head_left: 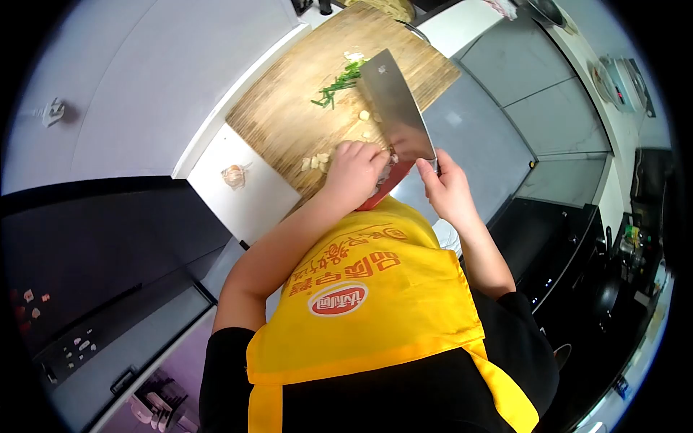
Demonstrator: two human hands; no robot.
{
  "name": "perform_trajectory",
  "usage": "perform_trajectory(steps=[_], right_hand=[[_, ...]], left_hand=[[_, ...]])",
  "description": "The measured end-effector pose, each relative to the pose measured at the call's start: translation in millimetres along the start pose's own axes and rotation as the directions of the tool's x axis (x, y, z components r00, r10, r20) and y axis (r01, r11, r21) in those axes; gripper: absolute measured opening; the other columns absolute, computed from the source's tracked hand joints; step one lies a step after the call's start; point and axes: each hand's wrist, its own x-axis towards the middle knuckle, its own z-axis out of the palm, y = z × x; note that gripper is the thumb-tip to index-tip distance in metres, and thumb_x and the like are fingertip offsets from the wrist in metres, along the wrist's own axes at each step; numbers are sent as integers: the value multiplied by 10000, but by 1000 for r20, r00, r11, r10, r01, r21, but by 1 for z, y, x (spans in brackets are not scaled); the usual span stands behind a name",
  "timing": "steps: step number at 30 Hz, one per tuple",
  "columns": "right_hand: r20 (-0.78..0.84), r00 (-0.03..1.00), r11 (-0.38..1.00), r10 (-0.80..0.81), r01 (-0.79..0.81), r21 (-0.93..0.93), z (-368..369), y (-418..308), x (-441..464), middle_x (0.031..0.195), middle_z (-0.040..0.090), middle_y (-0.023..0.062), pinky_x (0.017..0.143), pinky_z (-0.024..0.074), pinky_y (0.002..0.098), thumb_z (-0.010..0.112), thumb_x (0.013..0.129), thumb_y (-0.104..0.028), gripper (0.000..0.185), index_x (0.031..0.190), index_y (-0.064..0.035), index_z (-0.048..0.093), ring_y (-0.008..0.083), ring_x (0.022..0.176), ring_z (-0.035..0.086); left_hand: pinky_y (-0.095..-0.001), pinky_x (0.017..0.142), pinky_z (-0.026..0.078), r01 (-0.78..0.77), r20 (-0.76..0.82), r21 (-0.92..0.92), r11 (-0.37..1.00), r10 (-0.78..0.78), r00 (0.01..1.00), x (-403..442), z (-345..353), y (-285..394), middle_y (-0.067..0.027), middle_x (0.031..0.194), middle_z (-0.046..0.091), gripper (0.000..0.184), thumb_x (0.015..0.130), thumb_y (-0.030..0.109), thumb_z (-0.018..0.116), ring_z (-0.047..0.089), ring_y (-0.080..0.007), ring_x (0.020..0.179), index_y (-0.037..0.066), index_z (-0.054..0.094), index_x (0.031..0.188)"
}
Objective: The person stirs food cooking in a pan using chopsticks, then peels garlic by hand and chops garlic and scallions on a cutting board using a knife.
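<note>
My right hand is wrapped round the handle of a cleaver, whose broad blade slants up and left over the wooden cutting board. Beside the lower part of the blade, my left hand has its fingers curled together; what they hold, if anything, is hidden. Below those fingers, a red thing with pale bits shows between the hands, its kind unclear. Pale garlic pieces lie left of my left hand. A single pale piece and cut green scallions lie farther up the board.
A garlic bulb rests on the white counter left of the board. Behind the board's top edge is a yellowish round item, partly cut off. A black stove is at the right. My yellow apron nearly meets the board's near edge.
</note>
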Motion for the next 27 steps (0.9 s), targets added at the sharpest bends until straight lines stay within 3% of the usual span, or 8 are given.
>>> perform_trajectory(steps=[3,4,8,9,11,14,17,27], right_hand=[[26,999,999,28,-27,-27,0,0,1,644,549,-16,480,429,249,611,1013,-280,256,1069,-30,617,71,513,522],[51,992,994,111,-111,-18,-2,-4,0,751,638,152,625,475,339,623,986,-234,284,1150,-2,627,213,624,555],[100,989,994,107,-106,-15,-3,-4,-3,769,641,160,633,481,349,629,983,-229,290,1172,-10,627,220,635,574],[152,987,998,52,-45,-48,-3,-9,-3,776,644,171,640,487,368,629,979,-221,267,1140,-8,625,258,649,597],[211,977,996,-9,26,-80,1,-13,-2,783,646,182,646,492,387,629,976,-213,246,1108,-6,624,297,662,620],[340,926,947,-165,245,-209,14,-19,4,848,650,205,671,502,475,615,957,-221,216,940,-12,561,424,808,634],[318,905,849,-282,390,-357,26,-22,7,864,646,192,686,519,486,612,950,-235,207,951,-35,559,407,820,643],[314,889,749,-333,451,-484,40,-41,8,849,664,167,631,549,483,601,942,-221,177,942,-50,555,380,752,667]], left_hand=[[-421,899,455,-22,-17,-98,995,21,1000,-8,-17,-1,-55,1038,654,331,734,28,683,607,-275,984,95,716,1056],[-421,899,455,-18,-16,-96,995,17,1000,-14,-23,-6,-55,1038,654,331,734,28,683,607,-275,984,95,716,1056],[-420,820,511,405,-147,-68,912,-410,900,-54,-58,-38,-102,1030,661,238,792,85,697,635,-308,914,60,679,1028],[-420,820,511,404,-141,-70,912,-410,901,-60,-64,-39,-102,1030,661,238,792,85,697,635,-308,914,60,679,1028],[-395,785,538,675,50,-196,711,-680,731,-66,-74,-38,-133,1040,672,226,834,94,685,660,-316,896,42,673,1053],[-378,735,554,630,5,-240,739,-648,762,-60,-61,-35,-151,1019,676,249,838,91,691,680,-316,860,37,671,1079],[-383,748,559,592,-26,-290,752,-625,780,-46,-39,-42,-155,1010,681,280,839,78,690,686,-325,845,43,669,1115],[-388,725,562,385,-241,-299,873,-459,855,-45,-28,-48,-144,987,701,112,837,50,685,683,-332,824,30,725,939]])
